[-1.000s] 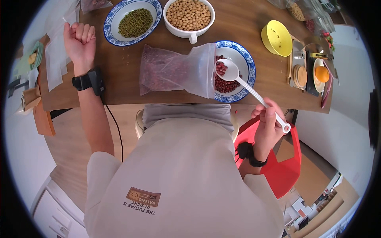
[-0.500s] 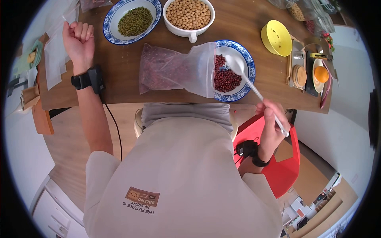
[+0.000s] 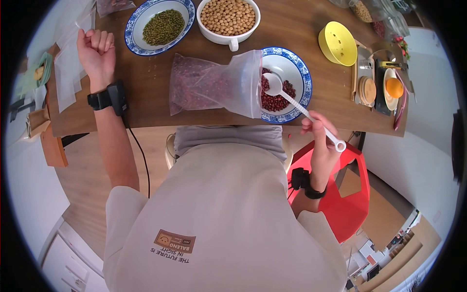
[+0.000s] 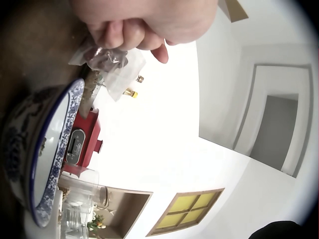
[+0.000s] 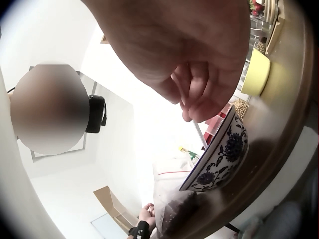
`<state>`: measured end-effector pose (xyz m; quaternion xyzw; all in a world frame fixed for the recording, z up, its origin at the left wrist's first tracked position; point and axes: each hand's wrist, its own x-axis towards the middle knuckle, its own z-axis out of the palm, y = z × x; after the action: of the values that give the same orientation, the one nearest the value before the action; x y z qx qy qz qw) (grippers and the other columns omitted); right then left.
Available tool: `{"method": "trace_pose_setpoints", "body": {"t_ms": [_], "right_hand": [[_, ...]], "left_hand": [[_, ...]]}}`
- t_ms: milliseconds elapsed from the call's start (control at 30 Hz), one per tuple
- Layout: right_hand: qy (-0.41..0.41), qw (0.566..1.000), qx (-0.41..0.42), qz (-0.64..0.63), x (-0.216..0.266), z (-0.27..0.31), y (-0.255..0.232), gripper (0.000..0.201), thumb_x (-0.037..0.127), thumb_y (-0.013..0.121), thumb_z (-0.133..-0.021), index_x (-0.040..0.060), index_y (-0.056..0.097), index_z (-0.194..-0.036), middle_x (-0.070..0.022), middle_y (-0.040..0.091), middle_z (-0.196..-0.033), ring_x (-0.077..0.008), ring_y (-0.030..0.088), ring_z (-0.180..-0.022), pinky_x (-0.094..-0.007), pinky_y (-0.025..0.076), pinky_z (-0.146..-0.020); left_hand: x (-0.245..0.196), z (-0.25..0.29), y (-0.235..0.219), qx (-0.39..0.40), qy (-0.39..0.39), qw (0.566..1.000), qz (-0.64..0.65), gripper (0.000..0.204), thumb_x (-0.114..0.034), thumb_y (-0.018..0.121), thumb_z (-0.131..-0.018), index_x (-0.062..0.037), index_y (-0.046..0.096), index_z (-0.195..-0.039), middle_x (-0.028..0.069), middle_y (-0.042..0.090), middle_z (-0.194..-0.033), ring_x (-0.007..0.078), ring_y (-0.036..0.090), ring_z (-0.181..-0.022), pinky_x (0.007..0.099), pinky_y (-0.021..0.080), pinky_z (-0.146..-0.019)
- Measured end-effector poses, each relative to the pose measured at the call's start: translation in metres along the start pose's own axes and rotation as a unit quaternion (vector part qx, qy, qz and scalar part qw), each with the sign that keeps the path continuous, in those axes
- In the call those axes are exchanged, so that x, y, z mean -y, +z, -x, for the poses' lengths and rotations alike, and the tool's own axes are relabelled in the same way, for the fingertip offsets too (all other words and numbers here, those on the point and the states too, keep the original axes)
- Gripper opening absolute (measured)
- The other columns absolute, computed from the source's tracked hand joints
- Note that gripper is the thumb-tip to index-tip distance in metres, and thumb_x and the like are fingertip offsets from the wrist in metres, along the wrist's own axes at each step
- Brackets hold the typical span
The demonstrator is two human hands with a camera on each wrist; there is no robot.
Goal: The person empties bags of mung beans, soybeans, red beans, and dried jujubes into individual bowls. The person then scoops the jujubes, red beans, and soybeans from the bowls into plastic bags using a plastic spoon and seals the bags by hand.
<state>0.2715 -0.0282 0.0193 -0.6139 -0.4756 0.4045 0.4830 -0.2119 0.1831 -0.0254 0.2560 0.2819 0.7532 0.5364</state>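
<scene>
My right hand (image 3: 323, 141) pinches the handle of a white long-handled spoon (image 3: 304, 111). The spoon's round head lies over small dark red beans (image 3: 275, 103) in a blue-and-white bowl (image 3: 306, 85). A clear zip bag (image 3: 194, 87) with more red beans lies on its side, its mouth overlapping the bowl's left part. In the right wrist view, thumb and fingers close round the thin handle, and the bowl's wall hides the spoon's head. My left hand (image 3: 98, 52) is at the table's left side, palm up, fingers loosely curled, holding nothing.
Along the back stand a bowl of green beans (image 3: 127, 34) and a white handled cup of chickpeas (image 3: 204, 30). To the right are a yellow bowl (image 3: 337, 44), a wooden-lidded jar (image 3: 368, 91) and an orange ball-shaped thing (image 3: 394, 88). Plastic bags (image 3: 66, 80) lie by my left hand.
The spoon's head swung toward the bowl's far side, then came back left over the beans near the bag's mouth. My right hand shifted slightly left. My left hand stayed put.
</scene>
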Motion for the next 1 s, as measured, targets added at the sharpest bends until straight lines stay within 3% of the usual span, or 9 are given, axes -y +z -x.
{"method": "trace_pose_setpoints", "body": {"t_ms": [133,300,367,467,567,733,800,1000], "right_hand": [[0.031,0.994,-0.069,-0.076,0.002,0.002,-0.003,0.030,0.015,0.065,-0.104,-0.0100,0.070,-0.119,-0.0149,0.074,-0.089,-0.0212,0.070,-0.076,-0.0331,0.059,-0.071],[-0.018,0.994,-0.049,-0.093,0.015,0.008,-0.003,0.029,0.015,0.065,-0.104,-0.0097,0.070,-0.118,-0.0150,0.074,-0.089,-0.0218,0.070,-0.075,-0.0336,0.058,-0.071],[-0.056,0.995,-0.004,-0.079,0.021,0.012,0.006,0.027,0.014,0.066,-0.103,-0.0080,0.071,-0.118,-0.0153,0.074,-0.091,-0.0219,0.070,-0.075,-0.0339,0.058,-0.070],[-0.156,0.979,0.127,0.019,0.029,0.005,0.012,0.019,0.011,0.068,-0.101,-0.0051,0.074,-0.109,-0.0151,0.073,-0.094,-0.0216,0.069,-0.081,-0.0315,0.055,-0.070],[-0.188,0.970,0.137,0.073,0.031,0.002,0.009,0.018,0.010,0.069,-0.100,-0.0059,0.074,-0.106,-0.0143,0.073,-0.095,-0.0211,0.068,-0.080,-0.0312,0.053,-0.070],[-0.114,0.993,0.023,0.008,0.023,0.001,-0.012,0.018,0.008,0.068,-0.099,-0.0046,0.075,-0.111,-0.0138,0.073,-0.099,-0.0190,0.068,-0.083,-0.0302,0.053,-0.073],[-0.089,0.991,-0.017,0.094,0.019,-0.006,-0.013,0.019,0.008,0.068,-0.100,-0.0035,0.075,-0.113,-0.0140,0.074,-0.101,-0.0179,0.068,-0.084,-0.0294,0.053,-0.072],[-0.067,0.988,0.030,0.137,0.010,-0.009,-0.004,0.019,0.008,0.067,-0.101,-0.0021,0.076,-0.114,-0.0115,0.075,-0.102,-0.0158,0.069,-0.087,-0.0271,0.054,-0.074]], "left_hand": [[-0.002,0.000,0.000,0.000,-0.002,1.000,-0.003,0.040,-0.029,0.046,-0.110,-0.0078,0.055,-0.078,-0.0051,0.022,-0.056,0.0102,0.018,-0.051,0.0287,0.024,-0.054],[-0.001,-0.001,-0.001,0.017,-0.008,1.000,0.003,0.040,-0.029,0.045,-0.111,-0.0075,0.054,-0.078,-0.0050,0.022,-0.056,0.0105,0.018,-0.051,0.0289,0.024,-0.054],[-0.001,-0.001,-0.001,0.015,-0.007,1.000,0.002,0.040,-0.029,0.045,-0.111,-0.0075,0.054,-0.078,-0.0050,0.022,-0.056,0.0104,0.018,-0.051,0.0289,0.024,-0.054],[-0.001,-0.001,-0.001,0.015,-0.007,1.000,0.004,0.040,-0.029,0.046,-0.111,-0.0073,0.055,-0.078,-0.0051,0.022,-0.056,0.0104,0.017,-0.050,0.0289,0.024,-0.054],[-0.001,-0.002,-0.003,0.019,-0.008,1.000,0.007,0.040,-0.029,0.046,-0.111,-0.0071,0.055,-0.078,-0.0051,0.022,-0.056,0.0103,0.018,-0.050,0.0288,0.024,-0.054],[-0.001,0.000,-0.001,0.021,-0.010,1.000,0.008,0.040,-0.029,0.047,-0.110,-0.0072,0.055,-0.078,-0.0050,0.022,-0.056,0.0103,0.018,-0.051,0.0289,0.024,-0.054],[0.000,-0.001,-0.001,0.009,-0.004,1.000,0.000,0.039,-0.029,0.047,-0.110,-0.0074,0.055,-0.078,-0.0050,0.021,-0.056,0.0103,0.019,-0.051,0.0291,0.024,-0.054],[0.000,-0.001,-0.002,0.010,-0.009,1.000,-0.002,0.039,-0.029,0.048,-0.110,-0.0077,0.055,-0.078,-0.0051,0.021,-0.056,0.0103,0.018,-0.051,0.0293,0.023,-0.054]]}}
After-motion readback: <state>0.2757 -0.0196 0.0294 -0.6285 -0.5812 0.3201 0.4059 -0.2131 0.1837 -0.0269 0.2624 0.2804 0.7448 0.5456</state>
